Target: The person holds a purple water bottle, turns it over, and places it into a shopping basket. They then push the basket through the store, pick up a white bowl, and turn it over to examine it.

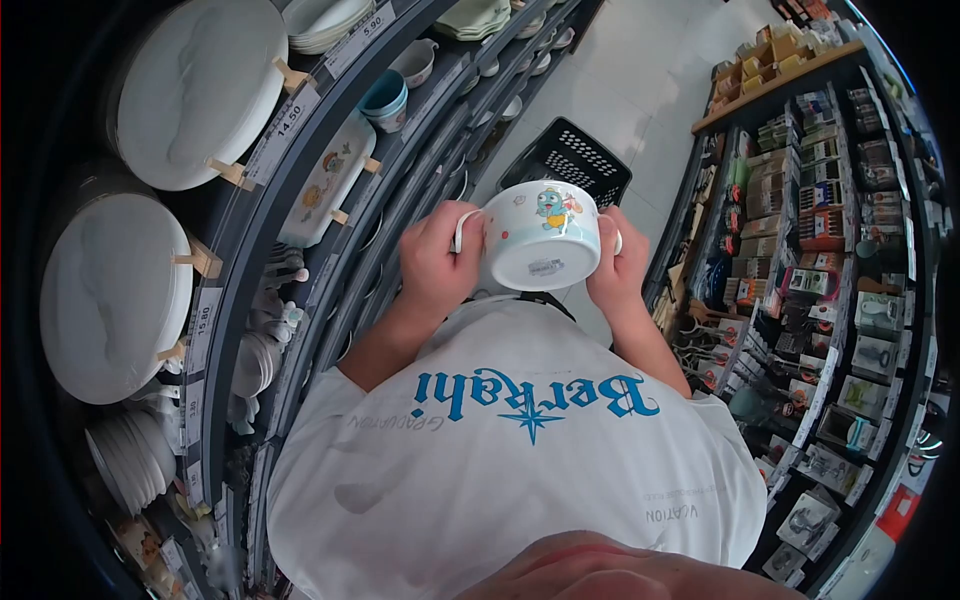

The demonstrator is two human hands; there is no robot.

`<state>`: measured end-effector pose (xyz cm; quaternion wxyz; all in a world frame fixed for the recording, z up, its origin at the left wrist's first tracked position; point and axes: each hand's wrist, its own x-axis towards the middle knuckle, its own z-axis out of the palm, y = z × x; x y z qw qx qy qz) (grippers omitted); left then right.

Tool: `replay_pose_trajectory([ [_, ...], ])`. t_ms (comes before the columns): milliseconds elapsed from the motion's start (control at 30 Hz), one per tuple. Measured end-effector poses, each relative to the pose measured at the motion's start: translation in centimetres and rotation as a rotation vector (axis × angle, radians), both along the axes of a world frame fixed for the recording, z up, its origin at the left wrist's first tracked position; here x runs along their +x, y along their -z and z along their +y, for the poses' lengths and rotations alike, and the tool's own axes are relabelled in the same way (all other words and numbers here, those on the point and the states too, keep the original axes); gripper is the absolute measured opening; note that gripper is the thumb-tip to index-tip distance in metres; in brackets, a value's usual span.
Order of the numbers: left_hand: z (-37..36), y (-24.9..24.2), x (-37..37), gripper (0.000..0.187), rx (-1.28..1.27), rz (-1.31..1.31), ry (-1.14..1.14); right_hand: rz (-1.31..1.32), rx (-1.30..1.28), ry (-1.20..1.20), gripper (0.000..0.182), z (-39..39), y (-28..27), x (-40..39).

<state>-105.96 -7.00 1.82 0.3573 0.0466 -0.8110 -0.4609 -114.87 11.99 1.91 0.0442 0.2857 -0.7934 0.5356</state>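
Note:
A white two-handled bowl, printed with a blue cartoon character in yellow shorts, is held in front of my chest. It is tilted so that its underside with a small label shows, and its inside is hidden. My left hand grips the handle on the left. Around the opposite handle my right hand is closed. Just beyond the bowl, lower down, is a black shopping basket with a perforated wall, partly covered by the bowl.
On the left, shelves hold large white plates, a rectangular cartoon plate, blue cups and price tags. A rack of packaged kitchen goods lines the right side. Pale floor tiles run between them.

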Motion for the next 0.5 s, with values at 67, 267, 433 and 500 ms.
replay_pose_trajectory([
  [67, -0.1, 0.0, 0.3, 0.006, -0.008, -0.010, 0.006, -0.001, 0.001, 0.000, 0.031, -0.3, -0.3, 0.3],
  [267, -0.3, -0.1, 0.9, 0.007, 0.012, -0.023, 0.014, 0.022, -0.015, 0.007, 0.030, -0.4, 0.1, 1.1],
  [433, -0.7, -0.1, 1.4, 0.007, -0.007, -0.012, 0.001, -0.004, -0.010, -0.001, 0.030, -0.7, 0.3, 1.5],
  [500, -0.9, -0.1, 1.6, 0.007, 0.001, -0.012, 0.000, -0.004, -0.014, -0.009, 0.029, -1.0, 0.2, 1.5],
])
